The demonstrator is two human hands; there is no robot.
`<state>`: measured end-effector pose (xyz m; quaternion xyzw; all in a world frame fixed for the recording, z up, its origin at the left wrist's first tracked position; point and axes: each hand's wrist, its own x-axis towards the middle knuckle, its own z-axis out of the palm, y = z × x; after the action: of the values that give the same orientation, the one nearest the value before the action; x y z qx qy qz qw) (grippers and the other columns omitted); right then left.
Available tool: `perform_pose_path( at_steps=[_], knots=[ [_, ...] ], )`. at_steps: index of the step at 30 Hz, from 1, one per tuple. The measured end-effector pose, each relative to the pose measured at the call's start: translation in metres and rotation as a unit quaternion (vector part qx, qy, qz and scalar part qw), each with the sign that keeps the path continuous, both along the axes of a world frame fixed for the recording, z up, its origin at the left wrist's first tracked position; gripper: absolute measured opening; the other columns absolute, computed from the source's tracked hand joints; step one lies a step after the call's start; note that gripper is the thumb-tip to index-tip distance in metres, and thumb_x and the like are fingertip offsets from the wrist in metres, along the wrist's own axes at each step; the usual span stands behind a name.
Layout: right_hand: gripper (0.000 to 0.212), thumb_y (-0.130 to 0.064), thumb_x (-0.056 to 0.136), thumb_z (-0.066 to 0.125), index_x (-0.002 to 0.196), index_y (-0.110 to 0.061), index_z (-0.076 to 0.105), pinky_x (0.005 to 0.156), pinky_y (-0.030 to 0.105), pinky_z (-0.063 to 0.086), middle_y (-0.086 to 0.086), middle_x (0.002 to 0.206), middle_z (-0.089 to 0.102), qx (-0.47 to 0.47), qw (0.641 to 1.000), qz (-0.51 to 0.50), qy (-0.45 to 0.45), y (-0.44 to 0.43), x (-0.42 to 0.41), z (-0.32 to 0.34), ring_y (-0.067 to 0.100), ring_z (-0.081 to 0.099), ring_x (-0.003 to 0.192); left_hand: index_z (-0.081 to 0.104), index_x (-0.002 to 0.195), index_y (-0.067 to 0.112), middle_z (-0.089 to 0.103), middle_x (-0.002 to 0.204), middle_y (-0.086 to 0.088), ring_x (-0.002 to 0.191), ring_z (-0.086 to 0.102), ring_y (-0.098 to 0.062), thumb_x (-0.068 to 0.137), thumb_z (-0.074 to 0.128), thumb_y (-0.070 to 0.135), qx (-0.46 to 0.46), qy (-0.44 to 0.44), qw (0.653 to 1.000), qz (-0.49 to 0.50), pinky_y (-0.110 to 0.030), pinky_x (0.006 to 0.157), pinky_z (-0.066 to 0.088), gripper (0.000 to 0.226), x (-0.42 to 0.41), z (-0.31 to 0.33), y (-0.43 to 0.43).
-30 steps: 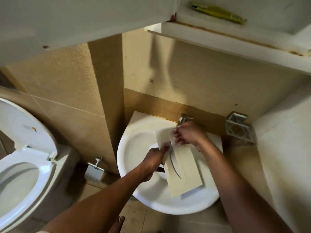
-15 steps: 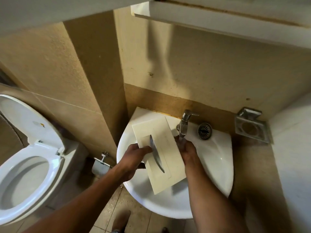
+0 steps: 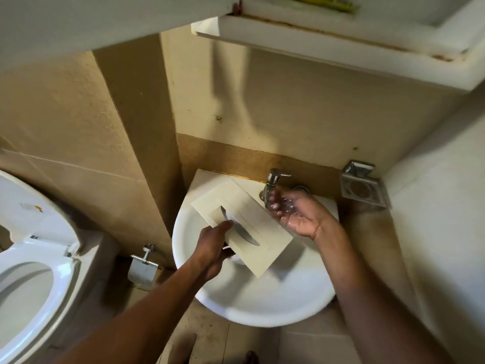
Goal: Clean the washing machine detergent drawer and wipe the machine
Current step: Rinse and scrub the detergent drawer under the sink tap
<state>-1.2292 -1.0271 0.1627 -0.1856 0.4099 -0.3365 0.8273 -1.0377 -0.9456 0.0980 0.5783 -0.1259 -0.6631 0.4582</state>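
Your L grip [image 3: 212, 248] clamps cream rectangular plastic drawer panel [image 3: 265, 232] over white round ceramic basin [image 3: 262, 306]; R grip [image 3: 299, 214] apart, palm up, wet, under chrome tap [image 3: 273, 178].

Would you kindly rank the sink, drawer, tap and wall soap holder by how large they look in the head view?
sink, largest
drawer
soap holder
tap, smallest, though not far off the soap holder
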Motion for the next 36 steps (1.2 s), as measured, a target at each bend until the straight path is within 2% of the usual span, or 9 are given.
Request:
perform_pose_path(
  at_steps=[2,7,9,13,16,22,27,31,36],
  knots=[
    [0.014,0.0,0.095,0.05,0.092,-0.003,0.063,0.053,0.024,0.049,0.012,0.079,0.065,-0.07,0.964,0.156,0.205,0.011,0.012,0.009,0.015,0.06,0.063,0.062,0.12,0.005,0.074,0.105,-0.015,0.094,0.071,-0.033,0.097,0.06,0.012,0.002,0.013,1.0,0.014,-0.045,0.079,0.061,0.024,-0.009,0.004,-0.003],
    [0.022,-0.006,0.091,0.056,0.102,-0.016,0.073,0.087,0.034,0.055,0.007,0.104,0.073,-0.354,0.645,0.281,0.617,0.046,0.035,0.004,0.019,0.068,0.094,0.062,0.113,0.0,0.072,0.092,-0.019,0.076,0.07,-0.035,0.088,0.06,-0.005,0.005,0.005,0.999,0.043,-0.036,0.056,0.059,0.025,-0.029,0.02,-0.011],
    [0.033,-0.014,0.09,0.055,0.121,-0.019,0.066,0.097,0.031,0.049,0.003,0.122,0.065,-0.418,0.559,0.274,0.662,0.059,0.029,0.004,0.021,0.058,0.114,0.059,0.111,0.005,0.071,0.094,-0.017,0.079,0.071,-0.033,0.091,0.057,-0.004,0.022,0.019,0.998,0.062,-0.034,0.054,0.059,0.022,-0.035,0.027,-0.014],
    [0.069,-0.045,0.076,0.058,0.142,-0.03,0.043,0.109,0.043,0.035,-0.009,0.142,0.046,-0.46,0.514,0.316,0.651,0.081,0.014,-0.002,0.018,0.036,0.131,0.061,0.106,0.006,0.071,0.092,-0.021,0.079,0.071,-0.036,0.089,0.062,0.002,0.058,0.028,0.996,0.059,-0.043,0.064,0.064,0.018,-0.043,0.032,-0.02],
    [0.073,-0.037,0.073,0.067,0.141,-0.024,0.043,0.114,0.052,0.029,-0.002,0.142,0.044,-0.468,0.423,0.277,0.725,0.084,0.014,-0.02,0.025,0.036,0.137,0.066,0.106,0.003,0.07,0.088,-0.021,0.074,0.068,-0.033,0.088,0.066,0.007,0.053,0.046,0.997,0.019,-0.04,0.069,0.064,0.018,-0.052,0.036,-0.013],
    [0.101,-0.013,0.088,0.062,0.156,-0.03,-0.012,0.112,0.064,0.02,0.016,0.162,0.01,-0.314,0.395,0.26,0.823,0.084,-0.001,-0.028,0.041,0.016,0.147,0.071,0.1,-0.002,0.065,0.065,-0.012,0.063,0.06,-0.028,0.083,0.071,0.012,0.045,0.043,0.988,-0.143,-0.033,0.064,0.053,0.023,-0.058,0.043,-0.006],
    [0.098,-0.009,0.089,0.061,0.156,-0.034,-0.005,0.111,0.062,0.027,0.009,0.164,0.015,-0.298,0.403,0.205,0.841,0.095,-0.029,-0.044,0.037,0.018,0.149,0.072,0.11,0.024,0.071,0.112,0.007,0.109,0.061,-0.015,0.071,0.081,0.033,-0.031,0.002,0.92,-0.391,-0.037,0.092,0.052,0.041,-0.04,0.022,-0.005],
    [0.109,-0.005,0.058,0.087,0.15,-0.023,0.031,0.082,0.061,0.054,0.013,0.136,0.06,-0.331,0.396,0.223,0.827,0.099,-0.028,-0.056,0.041,0.062,0.116,0.075,0.107,0.021,0.074,0.116,0.001,0.121,0.061,-0.021,0.079,0.081,0.036,-0.022,0.071,0.95,-0.304,-0.044,0.101,0.05,0.033,-0.045,0.021,-0.007],
    [0.097,-0.011,0.053,0.09,0.136,-0.032,0.044,0.089,0.061,0.05,0.011,0.137,0.058,-0.386,0.398,0.246,0.795,0.107,-0.006,-0.045,0.04,0.059,0.121,0.066,0.117,0.003,0.069,0.087,-0.015,0.079,0.072,-0.033,0.086,0.077,0.025,-0.011,0.048,0.985,-0.164,-0.043,0.079,0.063,0.04,-0.053,0.017,-0.006]
  ],
)
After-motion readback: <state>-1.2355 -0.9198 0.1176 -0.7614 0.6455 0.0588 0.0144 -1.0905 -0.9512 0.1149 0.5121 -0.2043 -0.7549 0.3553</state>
